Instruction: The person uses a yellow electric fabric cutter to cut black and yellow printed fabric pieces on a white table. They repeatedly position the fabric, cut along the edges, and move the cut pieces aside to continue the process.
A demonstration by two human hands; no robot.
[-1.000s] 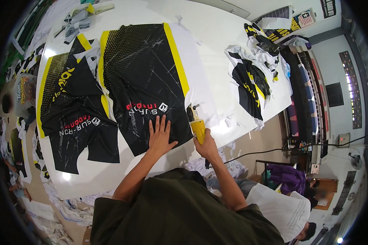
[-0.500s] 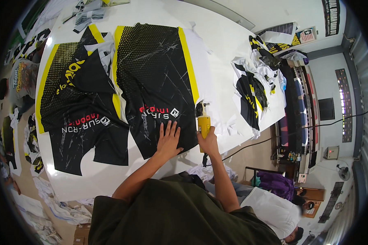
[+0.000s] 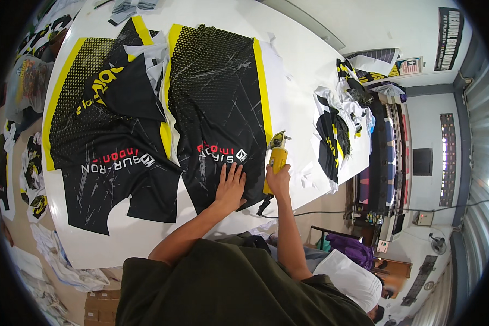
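Note:
My left hand (image 3: 231, 185) lies spread on the lower part of a black printed fabric panel (image 3: 214, 98) with yellow strips and dotted pattern. My right hand (image 3: 277, 182) grips a yellow handheld electric cutter (image 3: 277, 157), its metal head at the panel's right edge beside a strip of white fabric (image 3: 277, 87). A cord trails from the cutter's rear to the right. To the left, a second black-and-yellow piece (image 3: 114, 185) lies rumpled, another dark piece folded over it.
The white table (image 3: 98, 250) carries cut scraps (image 3: 337, 130) at the right and grey fabric (image 3: 136, 8) at the back. A seated co-worker in white (image 3: 345, 277) is at lower right. Cardboard boxes (image 3: 100, 307) and fabric piles (image 3: 35, 190) lie beside the table. Long rolls (image 3: 386, 157) stand along the right.
My right hand and cutter have moved forward along the panel's right edge, its head now beside the yellow strip's end. My left hand stays spread on the fabric. The whole view has shifted.

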